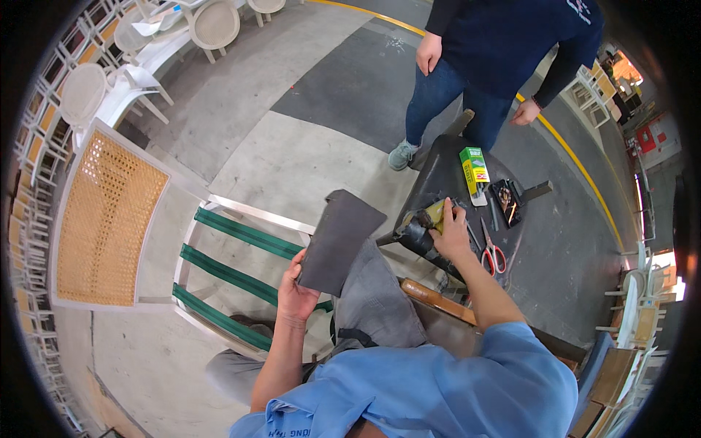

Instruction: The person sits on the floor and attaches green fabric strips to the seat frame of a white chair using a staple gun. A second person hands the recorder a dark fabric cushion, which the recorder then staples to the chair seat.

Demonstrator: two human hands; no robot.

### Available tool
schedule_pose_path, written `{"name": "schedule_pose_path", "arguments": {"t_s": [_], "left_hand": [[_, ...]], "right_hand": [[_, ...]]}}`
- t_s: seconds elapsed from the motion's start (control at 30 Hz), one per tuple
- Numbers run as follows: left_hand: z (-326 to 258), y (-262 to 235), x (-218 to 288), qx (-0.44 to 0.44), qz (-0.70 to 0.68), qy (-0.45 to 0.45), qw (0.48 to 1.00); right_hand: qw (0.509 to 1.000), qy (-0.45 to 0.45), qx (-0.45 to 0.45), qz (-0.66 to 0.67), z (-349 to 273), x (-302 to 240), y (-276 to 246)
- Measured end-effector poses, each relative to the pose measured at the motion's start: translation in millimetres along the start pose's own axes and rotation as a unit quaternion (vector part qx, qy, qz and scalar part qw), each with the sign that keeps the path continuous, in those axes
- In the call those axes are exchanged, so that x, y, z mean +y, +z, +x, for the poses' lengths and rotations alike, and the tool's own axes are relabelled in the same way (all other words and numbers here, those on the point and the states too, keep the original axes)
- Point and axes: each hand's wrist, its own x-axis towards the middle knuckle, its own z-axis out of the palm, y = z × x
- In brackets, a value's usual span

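My left hand [295, 290] grips the lower left edge of a folded dark grey sheet [342, 241], thumb on its face, above my lap. To the right, my right hand [454, 235] closes its fingers around a dull yellow object [436, 213], whose kind I cannot make out. It rests on the near left part of a black chair seat [438, 171]. Beside this hand lie red-handled scissors [493, 255]. A white chair frame [212, 198] with green webbing straps [232, 275] and a woven cane back [109, 219] stands at my left.
A green and yellow box [474, 166] and a black tray of small pieces [505, 198] sit on the black seat. A wooden-handled tool [438, 299] lies near my right thigh. Another person [504, 51] stands beyond the seat. White chairs [84, 95] line the far left.
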Motion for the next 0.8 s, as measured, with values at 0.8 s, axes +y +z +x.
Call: {"name": "schedule_pose_path", "arguments": {"t_s": [0.8], "left_hand": [[-91.7, 85.1, 37.3, 0.067, 0.609, 0.407, 0.678]], "right_hand": [[0.803, -0.544, -0.237, 0.059, -27.6, -184.7, -144.1]]}}
